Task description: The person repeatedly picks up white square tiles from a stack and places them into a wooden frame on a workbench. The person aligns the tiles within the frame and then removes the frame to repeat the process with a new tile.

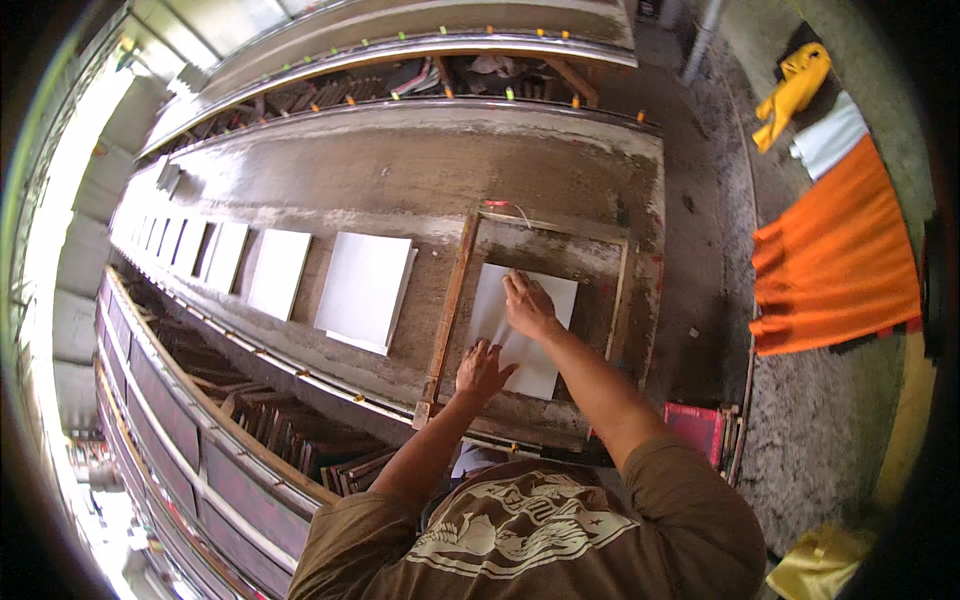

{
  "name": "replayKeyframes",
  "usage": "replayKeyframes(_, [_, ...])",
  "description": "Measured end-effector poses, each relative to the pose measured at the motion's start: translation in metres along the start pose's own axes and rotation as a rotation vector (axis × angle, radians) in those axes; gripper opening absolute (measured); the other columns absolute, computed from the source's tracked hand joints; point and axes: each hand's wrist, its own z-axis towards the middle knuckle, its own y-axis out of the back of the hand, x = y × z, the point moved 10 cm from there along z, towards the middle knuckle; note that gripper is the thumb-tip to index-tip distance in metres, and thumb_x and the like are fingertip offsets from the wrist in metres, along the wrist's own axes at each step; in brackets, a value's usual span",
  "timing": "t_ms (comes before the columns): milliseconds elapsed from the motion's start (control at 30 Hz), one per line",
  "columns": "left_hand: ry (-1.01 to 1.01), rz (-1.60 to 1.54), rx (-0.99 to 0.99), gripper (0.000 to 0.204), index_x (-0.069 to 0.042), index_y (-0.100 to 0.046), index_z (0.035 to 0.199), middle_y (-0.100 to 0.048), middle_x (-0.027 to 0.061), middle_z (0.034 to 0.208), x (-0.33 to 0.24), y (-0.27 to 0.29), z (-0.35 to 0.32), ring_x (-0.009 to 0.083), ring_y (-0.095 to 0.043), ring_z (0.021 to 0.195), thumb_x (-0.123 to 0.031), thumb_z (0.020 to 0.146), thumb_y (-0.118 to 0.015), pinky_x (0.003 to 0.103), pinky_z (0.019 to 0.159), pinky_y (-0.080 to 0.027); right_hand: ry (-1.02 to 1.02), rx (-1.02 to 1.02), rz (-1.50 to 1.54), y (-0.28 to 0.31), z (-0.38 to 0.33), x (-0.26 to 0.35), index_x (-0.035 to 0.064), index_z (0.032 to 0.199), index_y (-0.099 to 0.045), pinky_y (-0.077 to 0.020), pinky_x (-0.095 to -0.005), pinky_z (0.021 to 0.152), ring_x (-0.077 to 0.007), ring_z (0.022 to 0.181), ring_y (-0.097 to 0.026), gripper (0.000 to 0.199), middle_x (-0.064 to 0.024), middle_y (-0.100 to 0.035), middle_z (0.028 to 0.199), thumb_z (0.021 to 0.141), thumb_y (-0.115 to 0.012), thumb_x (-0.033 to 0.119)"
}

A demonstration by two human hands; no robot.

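Note:
A white rectangular sheet lies on the long brown table, inside a rectangular wooden frame. My right hand rests near the sheet's far left corner with its fingers stretched out on the surface. Lower down, at the sheet's near left edge, my left hand lies with fingers and thumb apart. Neither hand lifts the sheet. To the frame's left, a white sheet lies with another edge showing under it, and several more white pieces run on down the table.
A metal rail with small coloured markers edges the table's far side; a second long table lies beyond. Stored wooden frames fill a rack at the near left. Orange cloth and a yellow glove hang at the right.

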Motion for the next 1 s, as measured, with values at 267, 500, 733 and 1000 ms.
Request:
replayKeyframes(267, [0.146,-0.101,-0.143,0.057,0.000,-0.065,0.118,-0.056,0.0147,0.122,-0.004,0.010,-0.011,0.0353,-0.060,0.113,-0.043,0.083,-0.078,0.044,0.097,-0.051,-0.044,0.147,-0.108,-0.014,0.026,0.035,-0.0089,0.143,-0.046,-0.0346,-0.0485,0.115,-0.0392,0.139,-0.043,0.064,-0.0256,-0.047,0.147,0.091,-0.061,0.026])
replayKeyframes(500, [0.178,-0.146,-0.177,0.056,0.001,-0.062,0.120,-0.053,0.0139,0.124,0.001,-0.004,-0.010,0.0363,-0.062,0.110,-0.036,0.082,-0.080,0.045,0.094,-0.053,0.117,0.004,-0.039,-0.026,0.030,0.032,-0.0059,0.143,-0.047,-0.0362,-0.0486,0.114,-0.0393,0.138,-0.044,0.062,-0.0241,-0.048,0.146,0.091,-0.059,0.026])
replayKeyframes(733, [0.176,-0.112,-0.100,0.053,-0.004,-0.066,0.119,-0.056,0.0122,0.129,-0.007,0.019,-0.013,0.0353,-0.062,0.110,-0.043,0.083,-0.078,0.046,0.094,-0.053,-0.080,0.068,0.073,0.056,0.001,0.002,0.0023,0.143,-0.047,-0.0364,-0.0523,0.114,-0.0423,0.131,-0.050,0.072,-0.0245,-0.049,0.143,0.084,-0.074,0.032])
replayKeyframes(1000, [0.444,-0.006,-0.384,0.066,-0.015,-0.054,0.139,-0.063,0.0156,0.127,0.090,0.089,-0.035,0.0409,-0.059,0.118,-0.059,0.091,-0.065,0.050,0.094,-0.051,-0.685,-0.176,0.027,0.113,-0.211,-0.097,0.0064,0.149,-0.036,-0.0450,-0.0537,0.103,-0.0411,0.126,-0.055,0.085,-0.0237,-0.053,0.138,0.086,-0.075,0.048])
